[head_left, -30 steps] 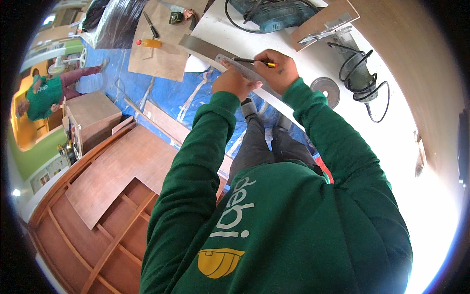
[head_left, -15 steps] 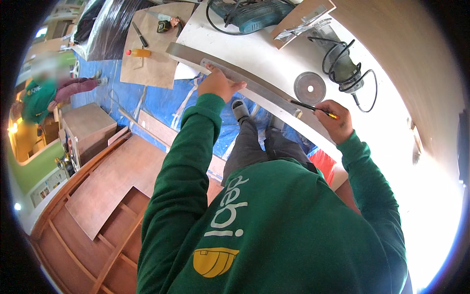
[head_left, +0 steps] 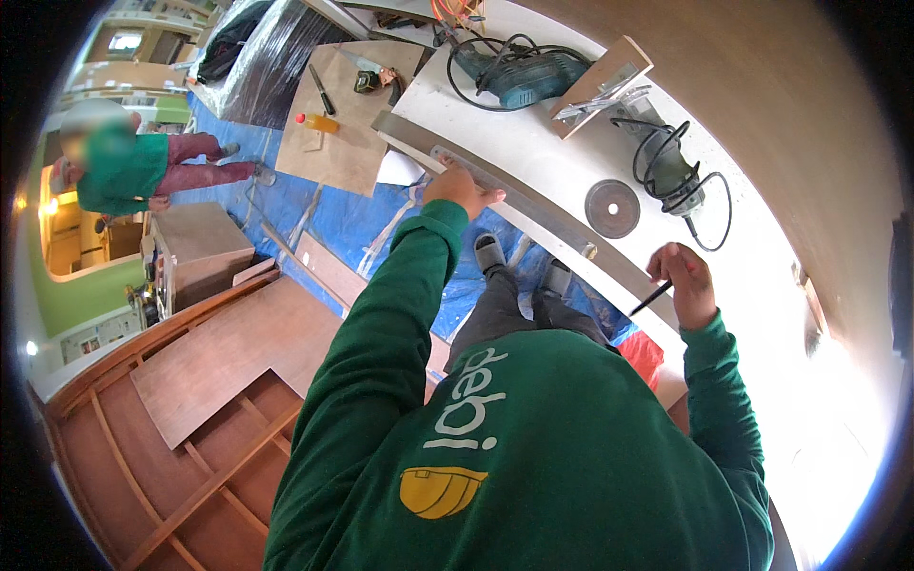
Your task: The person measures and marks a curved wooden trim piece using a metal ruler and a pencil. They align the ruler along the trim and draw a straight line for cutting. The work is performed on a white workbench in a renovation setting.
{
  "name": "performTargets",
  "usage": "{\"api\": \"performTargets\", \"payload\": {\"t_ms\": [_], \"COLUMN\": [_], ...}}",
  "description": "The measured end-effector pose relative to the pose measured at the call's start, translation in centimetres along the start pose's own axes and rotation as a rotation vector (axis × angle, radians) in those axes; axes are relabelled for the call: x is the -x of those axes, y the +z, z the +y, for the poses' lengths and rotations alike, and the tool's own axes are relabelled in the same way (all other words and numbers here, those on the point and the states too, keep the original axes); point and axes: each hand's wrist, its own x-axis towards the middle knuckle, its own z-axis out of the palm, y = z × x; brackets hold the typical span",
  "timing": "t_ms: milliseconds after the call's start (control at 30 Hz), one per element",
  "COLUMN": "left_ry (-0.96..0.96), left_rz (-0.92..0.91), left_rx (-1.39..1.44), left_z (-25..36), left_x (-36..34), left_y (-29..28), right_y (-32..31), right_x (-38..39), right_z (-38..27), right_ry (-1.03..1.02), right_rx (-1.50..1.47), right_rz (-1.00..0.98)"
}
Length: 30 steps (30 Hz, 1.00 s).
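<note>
A long grey-brown board (head_left: 624,269) lies along the near edge of the white bench. On it rests a thin steel ruler (head_left: 533,207) with a rounded, holed end. My left hand (head_left: 459,190) holds the ruler near that end against the board, thumb stretched to the right and the other fingers partly hidden. My right hand (head_left: 687,284) is off the board near its right end, closed around a dark pencil (head_left: 653,298) whose tip points down and left, towards my body.
A grey cutting disc (head_left: 612,208) lies on the white bench (head_left: 547,157), by a corded grinder (head_left: 671,171). Behind are a teal power tool (head_left: 538,81) and an upright wooden piece (head_left: 602,86). A plywood sheet (head_left: 305,162) holds a bottle (head_left: 317,123). Another person (head_left: 133,167) stands left.
My right hand has lifted the pencil off the board and turned its tip towards me. My left hand stays on the ruler. The whole view has shifted, so the bench sits further right.
</note>
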Motion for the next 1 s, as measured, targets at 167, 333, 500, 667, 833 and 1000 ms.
{"api": "performTargets", "payload": {"t_ms": [167, 333, 500, 667, 833, 1000], "left_ry": [-0.021, 0.007, 0.104, 0.225, 0.425, 0.558], "left_rz": [0.005, -0.048, 0.027, 0.048, 0.062, 0.101], "left_rx": [-0.143, -0.191, -0.200, -0.196, -0.240, -0.088], "left_z": [0.1, 0.3, -0.2, -2.2, -5.1, -9.0], "left_x": [-0.1, -0.4, 1.0, 0.6, 0.0, -1.6], "left_y": [0.1, -0.2, -1.1, -2.3, -3.4, -6.3], "right_y": [2.3, 5.8, 8.6, 10.0, 10.8, 11.5], "right_x": [-1.6, -2.9, -4.3, -4.5, -4.2, -3.5], "right_z": [2.0, 5.3, 7.4, 8.0, 9.1, 11.8], "right_ry": [0.171, 0.037, 0.139, 0.362, 0.526, 0.366], "right_rx": [0.142, 0.778, 0.850, 0.661, 0.505, 0.630], "right_rz": [-0.088, -0.068, 0.015, 0.131, 0.271, 0.403]}}
